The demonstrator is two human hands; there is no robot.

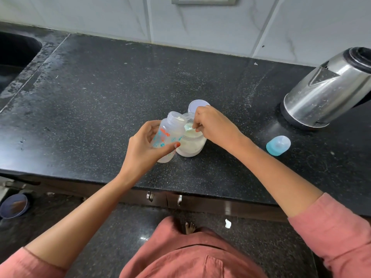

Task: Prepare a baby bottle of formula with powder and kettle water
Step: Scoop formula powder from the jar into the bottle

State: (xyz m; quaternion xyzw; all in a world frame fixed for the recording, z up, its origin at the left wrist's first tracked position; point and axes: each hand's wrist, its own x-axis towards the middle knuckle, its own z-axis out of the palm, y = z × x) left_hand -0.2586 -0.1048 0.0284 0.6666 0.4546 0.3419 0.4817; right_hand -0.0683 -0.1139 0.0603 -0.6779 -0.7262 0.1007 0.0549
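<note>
On the black speckled granite counter (100, 101), near its front edge, the open baby bottle (169, 135) is tilted with its mouth leaning toward the powder jar (192, 143), which stands upright and touching it. White powder shows at the bottle's neck. The left hand (144, 149) wraps the bottle's body, thumb across the printed front, fingers curled behind. The right hand (214, 125) hovers over the jar's open mouth, fingertips pinched on a small scoop (189, 127) dipped into the pale powder. Just behind the jar lies its round lid (195, 105), partly covered by the right hand. To the right, well apart, a blue bottle cap (278, 145) rests on the counter, and beyond it a steel kettle (329, 89) sits on its black base. White marble-look tiles (210, 27) back the counter; a dark sink (16, 51) cuts into the far left corner. Below the edge are cabinet handles (149, 196), a dark polished floor (112, 227) with a scrap of white paper (227, 223), and a blue bowl (14, 205) at the left.
</note>
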